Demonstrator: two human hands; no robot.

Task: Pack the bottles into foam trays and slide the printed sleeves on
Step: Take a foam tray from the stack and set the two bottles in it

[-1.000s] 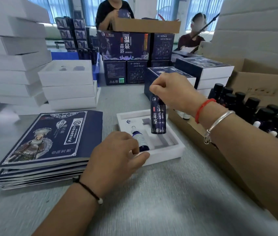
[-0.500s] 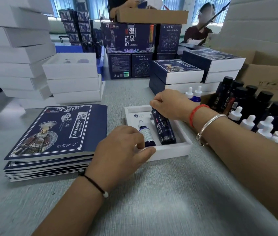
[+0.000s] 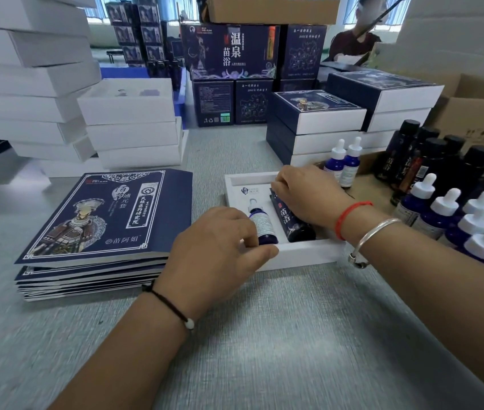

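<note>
- Left hand (image 3: 215, 247): fingers curled round the base of the small blue dropper bottle (image 3: 261, 223), thumb along the near rim of the foam tray (image 3: 300, 251).
- Right hand (image 3: 305, 196): curled over the neck end of the tall dark bottle (image 3: 291, 217), pressing it into its slot.
- Both bottles lying side by side in the tray on the grey desk (image 3: 264, 335).
- Likely rigid, smooth, somewhat slippery; probably breakable; best held round the body, not the dropper cap.
- Tray light and soft, easily dented; best steadied by the rim.
- Stack of flat printed sleeves (image 3: 101, 220) just left of the tray; thin card, likely to crease.
- More dropper bottles (image 3: 448, 211) and black-capped bottles (image 3: 430, 155) at right; white boxes (image 3: 131, 125) behind.
</note>
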